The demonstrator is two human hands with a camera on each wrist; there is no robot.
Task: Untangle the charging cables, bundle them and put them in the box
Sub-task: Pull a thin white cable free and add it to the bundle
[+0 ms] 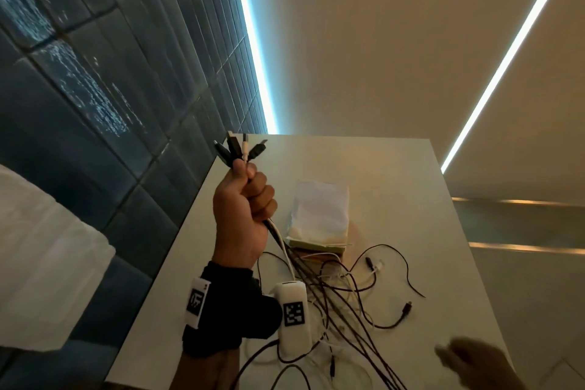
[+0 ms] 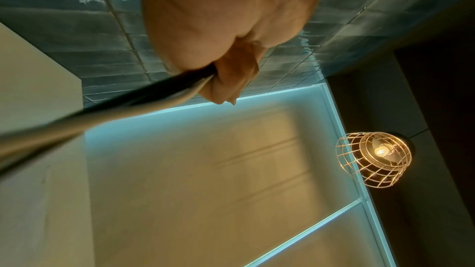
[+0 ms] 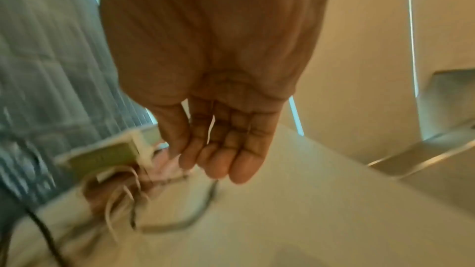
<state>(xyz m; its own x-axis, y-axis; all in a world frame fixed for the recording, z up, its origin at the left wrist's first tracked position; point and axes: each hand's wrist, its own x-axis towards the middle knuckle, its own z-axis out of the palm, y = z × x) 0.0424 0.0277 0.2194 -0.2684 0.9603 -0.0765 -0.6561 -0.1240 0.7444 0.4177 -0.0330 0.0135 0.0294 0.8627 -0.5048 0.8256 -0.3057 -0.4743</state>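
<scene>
My left hand (image 1: 243, 209) fists the cables (image 1: 319, 291) by their plug ends, raised, their length trailing down toward me onto the tabletop (image 1: 395, 187); my right hand (image 1: 471, 361), spread and empty, sits nearer the loose tails.

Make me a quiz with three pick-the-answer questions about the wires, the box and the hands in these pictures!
1. Where is the box?
A. on the white table, beyond the loose cables
B. on the floor
C. in the right hand

2. How many plug ends stick up above the left hand?
A. one
B. four
C. nine

3. How is the right hand?
A. gripping a plug
B. made into a fist
C. open, holding nothing

Answers: 1 A, the head view shows the box resting on the table behind the tangle. 2 B, three dark plugs and one white one fan out above the fist. 3 C, the right wrist view shows straight, empty fingers.
</scene>
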